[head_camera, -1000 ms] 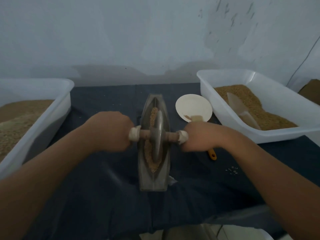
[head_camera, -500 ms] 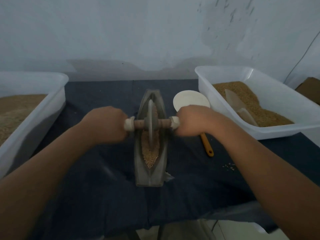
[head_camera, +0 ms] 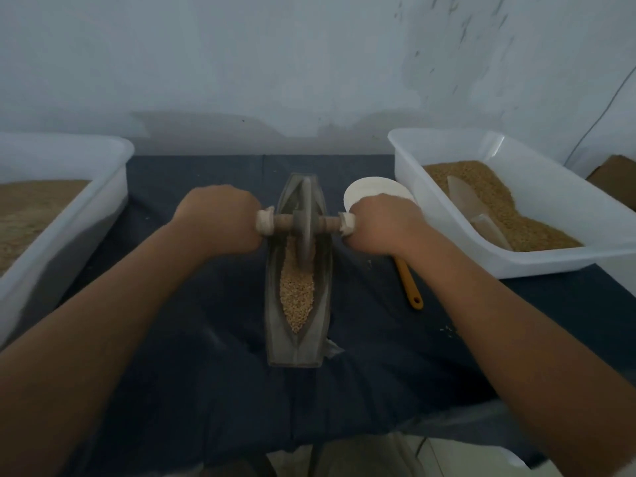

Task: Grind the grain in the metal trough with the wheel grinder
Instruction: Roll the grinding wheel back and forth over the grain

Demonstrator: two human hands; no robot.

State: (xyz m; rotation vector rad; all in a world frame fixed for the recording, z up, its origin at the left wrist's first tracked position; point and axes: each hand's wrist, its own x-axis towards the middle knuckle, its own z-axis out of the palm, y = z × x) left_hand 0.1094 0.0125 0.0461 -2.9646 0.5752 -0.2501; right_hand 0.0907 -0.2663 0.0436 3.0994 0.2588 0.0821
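The metal trough (head_camera: 275,311) lies lengthways in the middle of the dark cloth (head_camera: 192,380), narrow and boat-shaped, its far tip pointing at the wall. The wheel grinder (head_camera: 304,232) stands upright in the far half, its disc down in the groove. The person grips it by its wooden axle (head_camera: 282,222). The left hand (head_camera: 220,218) is curled round the left end and the right hand (head_camera: 382,223) round the right, both fists tight, knuckles up. Pale grain (head_camera: 297,297) fills the groove from the wheel back to the near tip; whether it is cracked I cannot tell.

Just right of the trough sits a white ladle (head_camera: 371,191), half hidden behind the right hand, its orange handle (head_camera: 407,280) running back toward the person. A few stray grains (head_camera: 447,328) lie on the cloth near the right forearm.

A white plastic tub stands on either side, the left tub (head_camera: 117,156) and the right tub (head_camera: 550,263), both holding brown grain. In the right one lies a clear scoop (head_camera: 475,211).
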